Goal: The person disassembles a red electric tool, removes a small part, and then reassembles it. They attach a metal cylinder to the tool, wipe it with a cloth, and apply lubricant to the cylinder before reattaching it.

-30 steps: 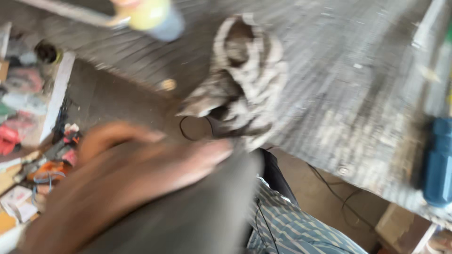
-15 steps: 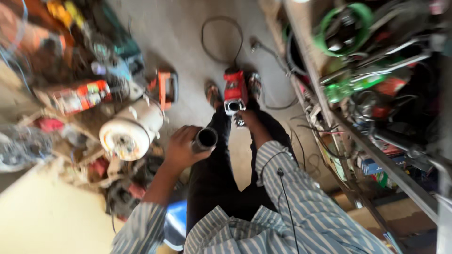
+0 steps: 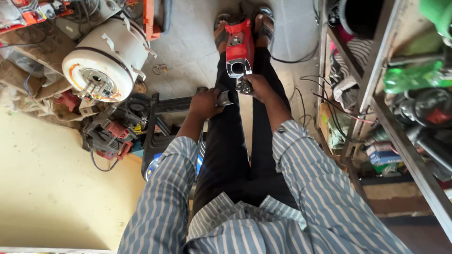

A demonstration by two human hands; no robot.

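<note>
Hands meet over the lap: left hand (image 3: 205,101) grips a metal cylinder (image 3: 225,98), long axis toward 3 o'clock; right hand (image 3: 258,87) clasps a dark part (image 3: 244,86) below the red power tool (image 3: 238,49), lengthwise toward 12 o'clock.

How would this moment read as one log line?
left hand: grips metal cylinder | right hand: on red power tool | tool between knees
</note>
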